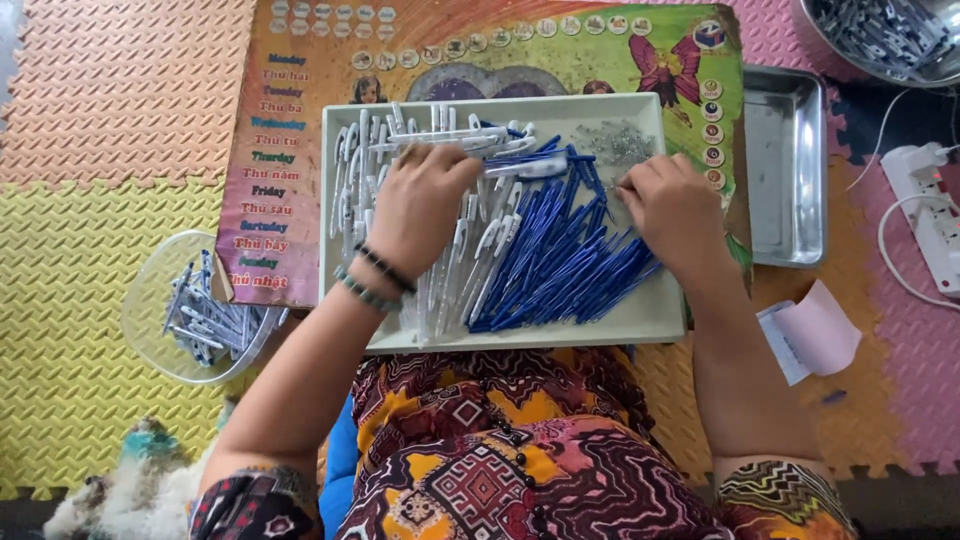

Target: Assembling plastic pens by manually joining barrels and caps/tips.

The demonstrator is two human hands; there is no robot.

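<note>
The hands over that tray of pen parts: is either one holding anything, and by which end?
The left hand rests on the white pen barrels; the right hand is on the blue refills. Any grip is hidden.

1. Your left hand (420,205) lies palm down on the white pen barrels (440,250) in the left half of the pale tray (655,312), fingers curled over the pile; two bead bracelets (372,280) sit on the wrist.
2. Your right hand (672,208) rests at the tray's right side, fingertips just beside a small heap of metal springs (618,142).
3. Blue pen refills (560,255) fan out between both hands.
4. The tray sits on a colourful printed board (290,120).
5. A clear bowl (150,300) with pen parts stands left of the board; a steel tray (790,160) lies right.
6. A white power strip (935,215) lies at the far right.
</note>
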